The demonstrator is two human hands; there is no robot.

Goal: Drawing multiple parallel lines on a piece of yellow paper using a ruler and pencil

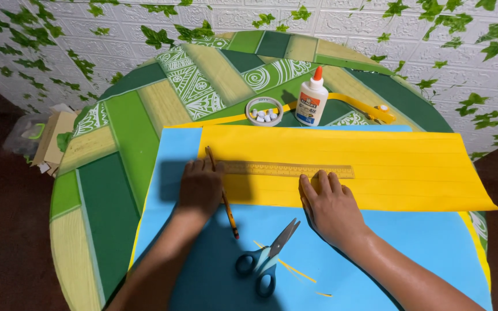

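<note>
**Ruler pinned flat on yellow paper, pencil at its left end**

Ruler and pencil were what I had under my hands. The ruler, a yellowish strip, lay flat and lengthwise across the yellow paper, near that sheet's lower edge. My right hand pressed on it just right of its middle, fingers spread a little and laid flat on the strip, gripping nothing. My left hand was curled around the pencil, fingers closed on its shaft, at the ruler's left end. The pencil slanted, its upper end on the yellow sheet beside the ruler's left end and its lower end pointing back toward me over the blue paper.

The yellow sheet lay on top of the blue one, covering the blue sheet's far part, and faint straight lines ran along its length. Both sheets rested on a round counter patterned in green and pale panels.

Between my forearms, on the blue paper, lay scissors with blue-grey handles, blades slightly parted and pointing toward my right hand. Thin yellow slivers lay just beside them.

Beyond the yellow sheet stood a white glue bottle with an orange cap, upright. Just left of it sat a small round tub holding small white pieces. A long yellow tool lay behind the bottle. Boxes were stacked off the counter's left edge.
</note>
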